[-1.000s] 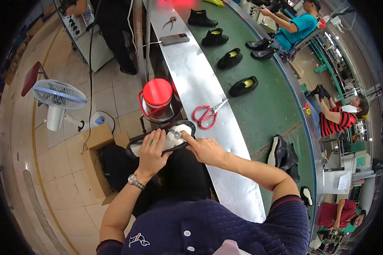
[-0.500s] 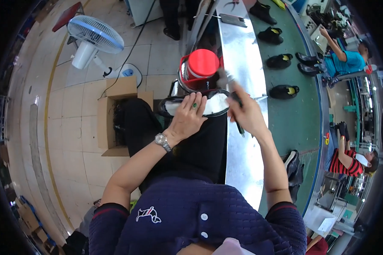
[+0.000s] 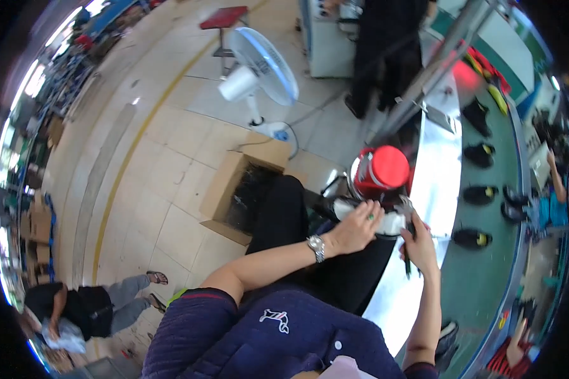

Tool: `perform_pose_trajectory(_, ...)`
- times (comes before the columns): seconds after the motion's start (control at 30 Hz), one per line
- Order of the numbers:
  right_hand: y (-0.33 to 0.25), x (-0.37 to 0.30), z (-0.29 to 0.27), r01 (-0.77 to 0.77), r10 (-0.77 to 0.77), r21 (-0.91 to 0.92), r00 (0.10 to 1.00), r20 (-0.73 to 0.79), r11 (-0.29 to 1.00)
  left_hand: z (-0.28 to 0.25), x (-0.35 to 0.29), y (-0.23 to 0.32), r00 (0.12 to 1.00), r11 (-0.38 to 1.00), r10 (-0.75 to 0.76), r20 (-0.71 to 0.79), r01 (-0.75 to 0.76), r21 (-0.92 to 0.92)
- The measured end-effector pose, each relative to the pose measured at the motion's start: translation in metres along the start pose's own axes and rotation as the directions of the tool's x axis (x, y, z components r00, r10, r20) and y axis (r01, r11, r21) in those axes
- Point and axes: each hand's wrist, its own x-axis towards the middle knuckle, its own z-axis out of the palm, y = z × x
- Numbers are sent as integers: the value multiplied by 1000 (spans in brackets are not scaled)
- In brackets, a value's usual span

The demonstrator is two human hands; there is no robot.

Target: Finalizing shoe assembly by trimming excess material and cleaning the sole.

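Upside down over my lap lies a dark shoe with a white area along its bottom. My left hand rests across the shoe, its fingers closed over it. Beside the toe end, my right hand is closed around a hand tool that looks like pincers, with a metal head and dark green handles. The tool's head is close to the shoe's edge; whether they touch I cannot tell. Just beyond the shoe stands a tub with a red lid.
A metal bench runs along my right, beside a green conveyor carrying several dark shoes. Left of my legs is an open cardboard box, with a fan behind it. One person is at lower left, another stands ahead.
My view has swung left, so the scene sits farther right and a person shows at lower left. The tool's head, blurred before, is now clearer. Both hands keep their holds.
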Motion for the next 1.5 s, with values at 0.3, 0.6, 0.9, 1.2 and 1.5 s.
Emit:
perform_pose_trajectory(0.3, -11, -6, -4, -19, 16, -44, 998, -59, 999, 5, -3, 8, 999, 996, -21, -47, 25, 86)
perform_pose_trajectory(0.6, -19, 16, -7, 166, -171, -318, 985, 12, 934, -9, 10, -3, 998, 996, -30, -53, 34, 82)
perform_pose_trajectory(0.9, -31, -3, 10, 214, -257, -488, 966, -21, 846, 5, 1, 2, 999, 1000, -28, -19, 28, 10)
perform_pose_trajectory(1.2, -25, -6, 26, 140, -206, -537, 976, -65, 832, -34, 15, -1, 968, 969, -228, 102, 216, 120)
perform_pose_trajectory(1.5, -41, -5, 54, 169, -283, -585, 953, -108, 793, -23, -5, -8, 994, 963, -25, 105, -4, 269)
